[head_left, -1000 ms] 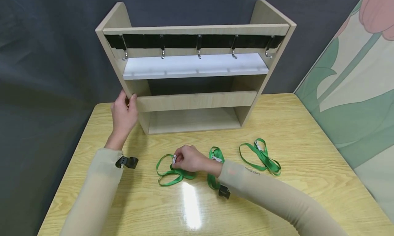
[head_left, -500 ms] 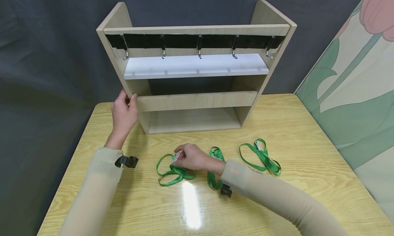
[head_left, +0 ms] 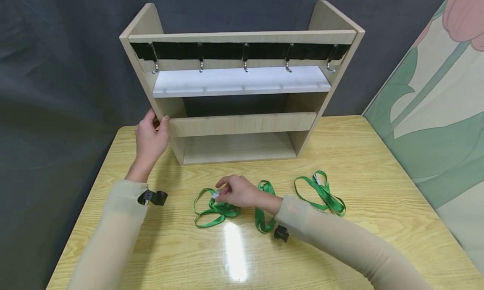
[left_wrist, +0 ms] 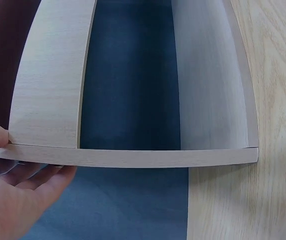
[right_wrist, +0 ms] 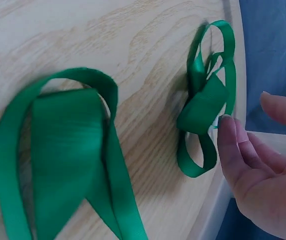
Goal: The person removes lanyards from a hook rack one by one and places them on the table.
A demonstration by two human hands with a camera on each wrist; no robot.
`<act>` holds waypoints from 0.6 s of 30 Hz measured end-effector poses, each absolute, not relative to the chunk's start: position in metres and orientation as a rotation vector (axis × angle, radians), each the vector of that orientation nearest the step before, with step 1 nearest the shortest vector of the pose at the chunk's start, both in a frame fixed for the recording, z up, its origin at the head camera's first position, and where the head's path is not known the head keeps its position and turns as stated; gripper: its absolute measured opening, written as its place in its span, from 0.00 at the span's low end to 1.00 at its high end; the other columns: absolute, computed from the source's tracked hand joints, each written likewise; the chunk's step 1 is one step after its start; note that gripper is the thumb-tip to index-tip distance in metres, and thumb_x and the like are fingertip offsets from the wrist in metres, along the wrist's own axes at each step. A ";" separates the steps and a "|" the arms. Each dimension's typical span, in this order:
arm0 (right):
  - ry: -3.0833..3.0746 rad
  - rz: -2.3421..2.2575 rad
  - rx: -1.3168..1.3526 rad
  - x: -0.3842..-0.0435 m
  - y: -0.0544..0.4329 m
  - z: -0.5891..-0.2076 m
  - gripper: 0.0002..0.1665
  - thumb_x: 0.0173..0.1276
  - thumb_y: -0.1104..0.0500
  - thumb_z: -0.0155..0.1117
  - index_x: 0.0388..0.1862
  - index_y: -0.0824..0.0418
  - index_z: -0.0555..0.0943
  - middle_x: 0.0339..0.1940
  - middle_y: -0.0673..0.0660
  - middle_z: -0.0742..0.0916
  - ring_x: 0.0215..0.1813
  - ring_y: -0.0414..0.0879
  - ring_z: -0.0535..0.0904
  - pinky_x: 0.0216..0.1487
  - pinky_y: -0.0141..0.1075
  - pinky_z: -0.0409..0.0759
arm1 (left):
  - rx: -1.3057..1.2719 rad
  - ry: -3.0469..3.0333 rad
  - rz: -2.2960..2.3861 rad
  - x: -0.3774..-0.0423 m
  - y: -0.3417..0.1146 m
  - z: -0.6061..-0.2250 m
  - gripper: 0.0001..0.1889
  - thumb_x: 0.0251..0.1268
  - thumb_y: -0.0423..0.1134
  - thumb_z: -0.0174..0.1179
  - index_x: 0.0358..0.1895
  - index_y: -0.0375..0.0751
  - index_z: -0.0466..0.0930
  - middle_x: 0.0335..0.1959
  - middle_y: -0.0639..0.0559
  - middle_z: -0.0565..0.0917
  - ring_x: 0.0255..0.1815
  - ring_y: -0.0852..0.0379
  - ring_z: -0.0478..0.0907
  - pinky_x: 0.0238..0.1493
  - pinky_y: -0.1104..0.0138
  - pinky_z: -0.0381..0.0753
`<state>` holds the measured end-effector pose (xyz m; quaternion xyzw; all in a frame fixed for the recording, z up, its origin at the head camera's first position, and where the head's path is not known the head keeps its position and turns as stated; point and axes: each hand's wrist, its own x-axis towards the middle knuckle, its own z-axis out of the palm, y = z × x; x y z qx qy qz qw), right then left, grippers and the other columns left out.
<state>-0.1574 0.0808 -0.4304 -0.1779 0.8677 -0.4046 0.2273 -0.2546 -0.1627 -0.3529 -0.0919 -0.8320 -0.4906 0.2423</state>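
In the head view, my left hand (head_left: 151, 138) grips the left side panel of a wooden hook rack (head_left: 242, 125). The left wrist view shows its thumb in front of the panel (left_wrist: 153, 158) and its fingers behind. My right hand (head_left: 242, 192) is over the left green ribbon loop (head_left: 224, 210), by its white tag (head_left: 216, 195). Seen from the right wrist, thumb and fingers stand apart, and the fingertips (right_wrist: 226, 122) are at the ribbon's edge; whether they touch it I cannot tell. A middle ribbon loop (head_left: 260, 218) lies partly under my right wrist.
A third green ribbon loop (head_left: 326, 194) lies to the right on the wooden table (head_left: 181, 260). Several metal hooks (head_left: 245, 66) hang from the rack's upper bar, above a white shelf (head_left: 242, 79). Dark cloth (head_left: 68, 71) covers the back and left.
My right hand has shifted slightly right and its fingers have loosened around the white tag. The left hand keeps its grip on the rack. The ribbons lie almost unchanged.
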 end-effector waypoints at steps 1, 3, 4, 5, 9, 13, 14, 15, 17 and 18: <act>2.384 -1.123 -0.496 -0.157 0.081 -0.429 0.25 0.64 0.54 0.68 0.57 0.64 0.77 0.31 0.45 0.84 0.34 0.42 0.82 0.41 0.36 0.76 | -0.252 -2.279 -1.344 -0.255 -0.163 -0.353 0.15 0.71 0.38 0.53 0.52 0.31 0.76 0.49 0.38 0.80 0.50 0.48 0.79 0.46 0.56 0.78; 2.372 -1.144 -0.508 -0.157 0.083 -0.427 0.24 0.64 0.55 0.68 0.56 0.65 0.78 0.31 0.45 0.84 0.35 0.44 0.82 0.41 0.36 0.77 | -0.254 -2.289 -1.347 -0.255 -0.164 -0.352 0.16 0.71 0.39 0.53 0.53 0.31 0.76 0.50 0.38 0.80 0.51 0.48 0.79 0.46 0.56 0.78; 2.366 -1.152 -0.514 -0.156 0.084 -0.425 0.24 0.64 0.55 0.68 0.56 0.65 0.78 0.32 0.45 0.85 0.36 0.44 0.82 0.39 0.35 0.78 | -0.257 -2.294 -1.344 -0.254 -0.165 -0.352 0.16 0.71 0.39 0.53 0.53 0.31 0.76 0.50 0.38 0.79 0.51 0.48 0.79 0.46 0.55 0.78; 2.367 -1.156 -0.526 -0.156 0.085 -0.424 0.24 0.64 0.55 0.68 0.55 0.65 0.78 0.32 0.45 0.85 0.36 0.44 0.82 0.39 0.34 0.78 | -0.259 -2.299 -1.343 -0.254 -0.165 -0.351 0.16 0.71 0.39 0.52 0.54 0.32 0.76 0.51 0.38 0.79 0.51 0.47 0.78 0.46 0.56 0.78; 2.376 -1.166 -0.572 -0.155 0.092 -0.418 0.21 0.65 0.57 0.67 0.53 0.66 0.79 0.32 0.46 0.85 0.37 0.44 0.83 0.37 0.33 0.78 | -0.266 -2.317 -1.329 -0.253 -0.166 -0.350 0.16 0.71 0.39 0.52 0.54 0.32 0.77 0.50 0.38 0.79 0.51 0.47 0.78 0.46 0.56 0.78; 2.394 -1.183 -0.590 -0.156 0.100 -0.412 0.19 0.65 0.58 0.67 0.52 0.67 0.79 0.32 0.47 0.85 0.37 0.47 0.82 0.35 0.33 0.78 | -0.282 -2.327 -1.305 -0.253 -0.166 -0.349 0.15 0.71 0.38 0.52 0.54 0.32 0.77 0.49 0.38 0.80 0.50 0.46 0.79 0.45 0.55 0.79; 2.397 -1.188 -0.589 -0.157 0.102 -0.411 0.19 0.66 0.58 0.66 0.51 0.67 0.79 0.32 0.47 0.85 0.37 0.47 0.82 0.35 0.34 0.78 | -0.285 -2.328 -1.299 -0.253 -0.166 -0.349 0.15 0.71 0.38 0.52 0.54 0.32 0.77 0.49 0.38 0.80 0.49 0.46 0.79 0.44 0.55 0.79; 2.404 -1.186 -0.587 -0.157 0.103 -0.409 0.18 0.66 0.58 0.66 0.51 0.67 0.79 0.32 0.48 0.84 0.37 0.46 0.82 0.36 0.33 0.78 | -0.288 -2.328 -1.294 -0.253 -0.166 -0.349 0.15 0.71 0.38 0.52 0.53 0.32 0.77 0.49 0.38 0.80 0.49 0.46 0.79 0.44 0.56 0.79; 2.415 -1.183 -0.584 -0.158 0.105 -0.407 0.18 0.66 0.58 0.66 0.51 0.65 0.79 0.33 0.48 0.84 0.37 0.44 0.81 0.36 0.34 0.78 | -0.289 -2.325 -1.290 -0.253 -0.166 -0.349 0.15 0.71 0.38 0.52 0.53 0.32 0.77 0.49 0.38 0.80 0.49 0.46 0.79 0.43 0.56 0.79; 2.417 -1.180 -0.582 -0.158 0.106 -0.405 0.17 0.66 0.58 0.66 0.51 0.65 0.79 0.33 0.48 0.84 0.37 0.43 0.81 0.36 0.34 0.78 | -0.288 -2.323 -1.289 -0.253 -0.166 -0.349 0.15 0.71 0.38 0.52 0.53 0.32 0.77 0.49 0.38 0.80 0.49 0.46 0.79 0.43 0.56 0.79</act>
